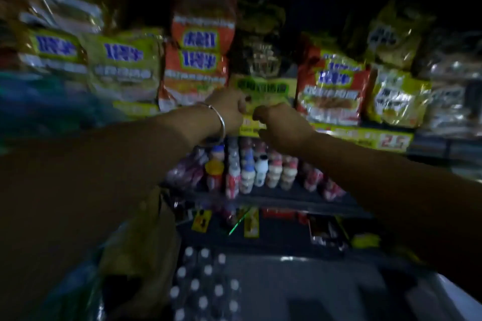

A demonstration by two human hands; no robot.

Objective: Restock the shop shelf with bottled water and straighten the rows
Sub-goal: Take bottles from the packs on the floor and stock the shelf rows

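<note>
1. Both hands reach up to the shelf (pixel 365 135) of snack bags. The left hand (pixel 229 109) and the right hand (pixel 281 122) are close together on a yellow-green bag (pixel 263 91) near the shelf's front edge.
2. The fingers of both hands look curled and pinching that bag, but the picture is dark and blurry.
3. The water bottles (pixel 206 284) stand far below, packed together, white caps up.
4. I think the bag is light, soft and crinkly, so it may slip.
5. I think the bottles are heavy and smooth. Hold one around its middle, not by the cap.
</note>
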